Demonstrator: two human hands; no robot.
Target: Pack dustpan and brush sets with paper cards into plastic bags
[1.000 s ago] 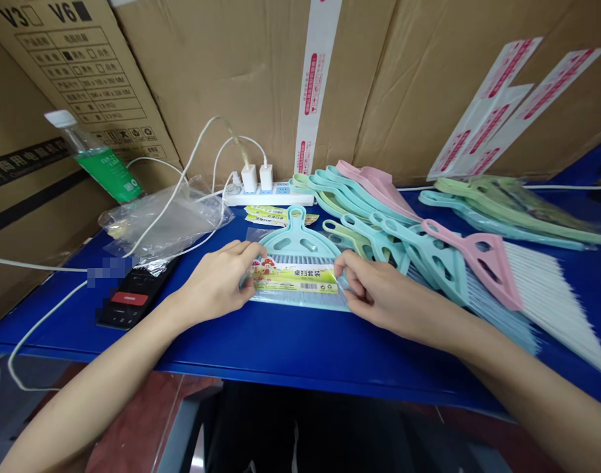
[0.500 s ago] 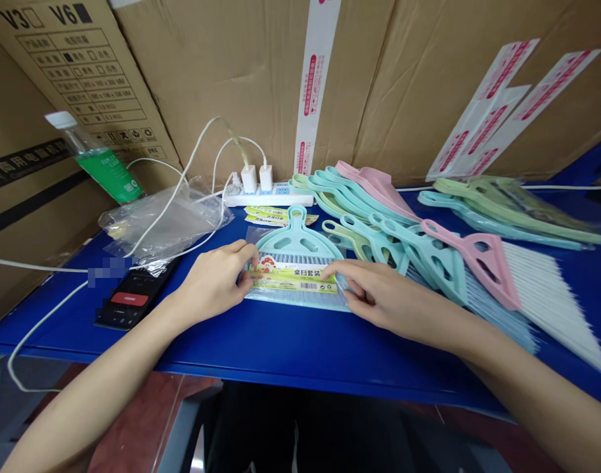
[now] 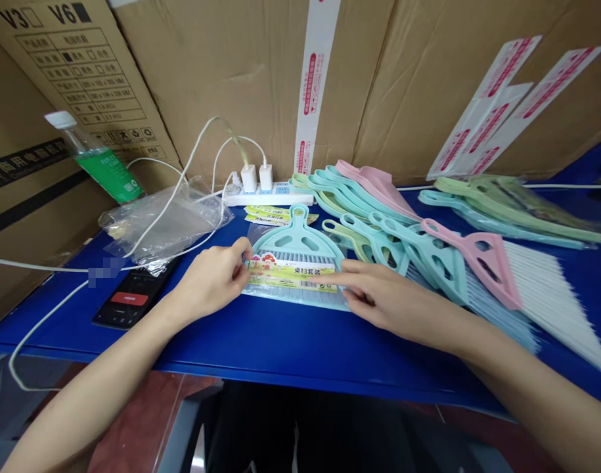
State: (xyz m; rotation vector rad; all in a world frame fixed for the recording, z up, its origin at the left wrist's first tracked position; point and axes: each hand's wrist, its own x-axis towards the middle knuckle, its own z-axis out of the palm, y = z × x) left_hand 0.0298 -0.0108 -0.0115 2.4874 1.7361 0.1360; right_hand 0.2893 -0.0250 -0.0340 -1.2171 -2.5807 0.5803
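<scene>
A light-blue dustpan [image 3: 300, 240] lies with a grey-bristled brush in a clear plastic bag [image 3: 280, 292] on the table, handle pointing away from me. Across the bristles runs a yellow-green paper label [image 3: 293, 272] with mushroom pictures. My left hand [image 3: 221, 272] is closed at the bag's left edge, thumb and fingers pinching there. On the right side, my right hand [image 3: 374, 289] stretches its index finger over the label, while its other fingers curl at the dustpan's right edge. Exactly what those curled fingers touch is partly hidden.
Several loose brushes [image 3: 487, 263] lie to the right, with stacked dustpans [image 3: 369, 190] behind. Bagged sets [image 3: 507, 207] are at far right. Spare labels [image 3: 275, 215] lie before a power strip [image 3: 300, 197]. A phone [image 3: 133, 299], plastic bags [image 3: 167, 213], cables and a bottle [image 3: 108, 174] occupy the left.
My left hand has shifted slightly left and its fingers have curled tighter. My right index finger has straightened and reaches further left over the label. The bagged set is turned slightly.
</scene>
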